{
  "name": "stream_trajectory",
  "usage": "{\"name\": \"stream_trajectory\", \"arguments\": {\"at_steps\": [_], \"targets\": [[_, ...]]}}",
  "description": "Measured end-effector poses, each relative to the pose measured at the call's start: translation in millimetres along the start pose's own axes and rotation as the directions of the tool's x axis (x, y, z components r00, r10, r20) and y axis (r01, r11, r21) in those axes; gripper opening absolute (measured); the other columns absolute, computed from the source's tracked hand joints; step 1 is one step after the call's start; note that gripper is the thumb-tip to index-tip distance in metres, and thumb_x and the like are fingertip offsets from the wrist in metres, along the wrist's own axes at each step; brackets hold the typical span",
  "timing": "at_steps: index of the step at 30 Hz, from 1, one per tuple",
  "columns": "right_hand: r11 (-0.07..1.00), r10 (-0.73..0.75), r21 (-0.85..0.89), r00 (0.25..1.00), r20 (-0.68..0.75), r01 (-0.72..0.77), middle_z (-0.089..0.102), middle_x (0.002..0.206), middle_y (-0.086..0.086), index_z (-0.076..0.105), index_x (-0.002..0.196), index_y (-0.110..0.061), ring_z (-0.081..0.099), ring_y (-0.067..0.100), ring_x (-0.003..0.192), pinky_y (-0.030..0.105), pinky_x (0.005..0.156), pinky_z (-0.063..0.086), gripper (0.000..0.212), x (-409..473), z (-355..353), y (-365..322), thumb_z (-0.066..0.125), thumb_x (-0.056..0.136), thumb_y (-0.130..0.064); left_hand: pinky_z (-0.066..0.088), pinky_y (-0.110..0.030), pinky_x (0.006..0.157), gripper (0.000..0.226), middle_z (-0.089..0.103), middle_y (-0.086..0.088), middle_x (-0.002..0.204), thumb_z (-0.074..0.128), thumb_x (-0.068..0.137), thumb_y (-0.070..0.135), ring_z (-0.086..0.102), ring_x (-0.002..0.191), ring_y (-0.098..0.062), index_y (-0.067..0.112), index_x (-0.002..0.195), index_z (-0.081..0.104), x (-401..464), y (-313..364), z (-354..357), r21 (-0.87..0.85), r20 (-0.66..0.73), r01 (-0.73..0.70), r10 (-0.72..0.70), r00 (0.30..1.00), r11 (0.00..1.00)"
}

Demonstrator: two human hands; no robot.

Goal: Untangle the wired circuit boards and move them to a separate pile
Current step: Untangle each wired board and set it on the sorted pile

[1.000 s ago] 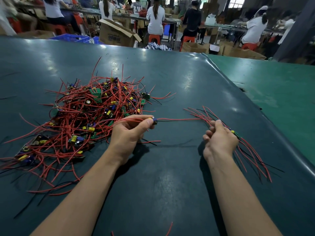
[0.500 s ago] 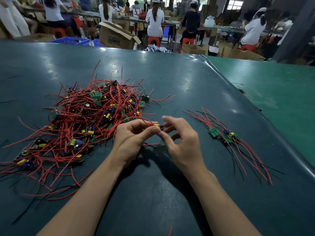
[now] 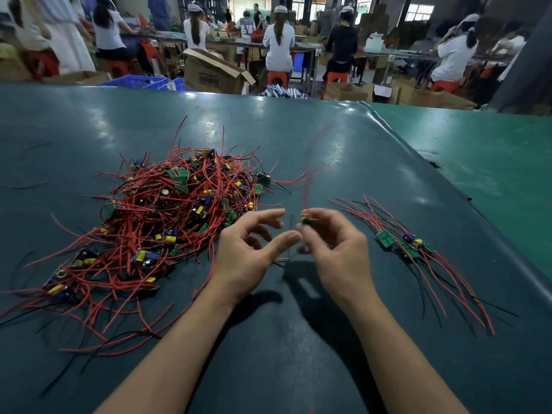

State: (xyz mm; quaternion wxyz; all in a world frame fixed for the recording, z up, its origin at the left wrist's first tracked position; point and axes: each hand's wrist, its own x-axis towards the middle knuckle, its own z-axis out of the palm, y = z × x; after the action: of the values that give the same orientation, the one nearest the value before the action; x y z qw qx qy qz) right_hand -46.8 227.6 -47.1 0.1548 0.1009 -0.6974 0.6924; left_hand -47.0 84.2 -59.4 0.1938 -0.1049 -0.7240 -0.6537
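A big tangled heap of small green circuit boards with red and black wires point(image 3: 167, 216) lies left of centre on the dark table. A smaller sorted pile of boards point(image 3: 403, 245) lies to the right, its wires fanned out. My right hand point(image 3: 334, 249) pinches one small board point(image 3: 307, 221) at its fingertips, above the table between the piles; the board's red wire point(image 3: 307, 180) is blurred and swings upward. Just left of that board my left hand point(image 3: 254, 249) hovers with loosely spread fingers and holds nothing.
The dark green table cover point(image 3: 298, 339) ends at a raised seam on the right, with a lighter green surface point(image 3: 493, 162) beyond. Cardboard boxes point(image 3: 212, 73), blue crates and seated workers fill the background past the far edge.
My right hand came from the right pile to meet the left hand. It took the board from the left hand, which let go and opened. The board's red wire now whips upward.
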Motion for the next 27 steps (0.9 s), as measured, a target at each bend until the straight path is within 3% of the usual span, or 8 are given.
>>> {"name": "stream_trajectory", "arguments": {"at_steps": [2,5,10,12,14,18,23,27], "targets": [[0.942,0.160,0.312,0.983,-0.094,-0.124,0.070,0.083,0.008,0.062,0.091,-0.013,0.070,0.017,0.072,0.024,0.059,0.056,0.016,5,-6,-8,0.064,0.088,0.003,0.048,-0.035,0.064,0.034,0.069,0.001,0.086,0.078,0.069,0.036,0.056,0.070,-0.015,0.024,0.100,0.072,2,0,0,-0.033,-0.082,0.023,-0.025,0.996,0.999],[0.637,0.416,0.707,0.909,0.020,-0.307,0.071,0.075,0.009,0.059,0.092,-0.012,0.072,0.018,0.067,0.019,0.055,0.055,0.008,11,-20,-18,0.061,0.088,-0.005,0.046,-0.025,0.062,0.020,0.069,0.007,0.077,0.072,0.077,0.037,0.057,0.064,-0.006,0.020,0.087,0.074,5,-2,0,0.009,-0.183,0.027,-0.025,0.983,1.000],[0.440,0.489,0.690,0.798,0.353,-0.575,0.071,0.075,0.008,0.070,0.081,-0.012,0.066,0.013,0.057,0.015,0.044,0.049,0.014,7,-23,-24,0.070,0.068,-0.017,0.033,-0.020,0.048,0.032,0.065,0.008,0.062,0.055,0.097,0.033,0.047,0.050,-0.003,0.012,0.077,0.069,15,-1,-6,-0.281,-0.297,0.221,-0.304,0.905,0.934],[0.548,0.471,0.570,0.789,0.395,-0.612,0.071,0.072,0.006,0.071,0.080,-0.016,0.063,0.011,0.051,0.014,0.040,0.045,0.012,5,-21,-25,0.067,0.071,-0.022,0.033,-0.023,0.050,0.043,0.068,0.000,0.065,0.053,0.092,0.046,0.050,0.052,-0.009,0.010,0.075,0.071,16,3,-11,-0.460,-0.147,0.306,-0.412,0.899,0.833],[0.641,0.463,0.462,0.788,0.406,-0.613,0.066,0.065,0.003,0.064,0.085,-0.018,0.057,0.011,0.043,0.014,0.033,0.037,0.013,5,-21,-26,0.062,0.074,-0.025,0.044,-0.024,0.056,0.062,0.071,-0.010,0.074,0.051,0.081,0.064,0.060,0.060,-0.016,0.007,0.079,0.076,13,8,-18,-0.657,0.238,0.487,-0.454,0.858,0.576],[0.578,0.395,0.550,0.796,0.458,-0.603,0.052,0.053,-0.001,0.071,0.076,-0.017,0.046,0.007,0.037,0.013,0.029,0.032,0.017,7,-35,-25,0.072,0.063,-0.028,0.055,-0.034,0.074,0.094,0.074,-0.014,0.086,0.046,0.069,0.084,0.068,0.074,-0.024,0.001,0.101,0.075,9,9,-35,-0.641,0.682,0.710,-0.208,0.701,0.292],[0.777,0.394,0.272,0.776,0.492,-0.567,0.043,0.041,0.000,0.069,0.083,-0.014,0.034,0.008,0.026,0.010,0.030,0.026,0.014,3,-28,-19,0.077,0.073,-0.018,0.049,-0.024,0.056,0.059,0.068,-0.008,0.070,0.059,0.077,0.066,0.062,0.055,-0.016,0.009,0.086,0.074,5,11,-12,-0.330,0.643,0.745,-0.440,0.627,0.579],[0.896,0.411,0.013,0.839,0.356,-0.444,0.048,0.042,0.002,0.070,0.090,-0.015,0.036,0.008,0.029,0.012,0.033,0.027,0.027,3,-19,-8,0.077,0.070,-0.032,0.039,-0.014,0.041,0.025,0.063,-0.003,0.060,0.070,0.080,0.031,0.054,0.043,-0.008,0.008,0.086,0.061,-3,9,0,-0.226,0.513,0.595,-0.425,0.746,0.772]]}}
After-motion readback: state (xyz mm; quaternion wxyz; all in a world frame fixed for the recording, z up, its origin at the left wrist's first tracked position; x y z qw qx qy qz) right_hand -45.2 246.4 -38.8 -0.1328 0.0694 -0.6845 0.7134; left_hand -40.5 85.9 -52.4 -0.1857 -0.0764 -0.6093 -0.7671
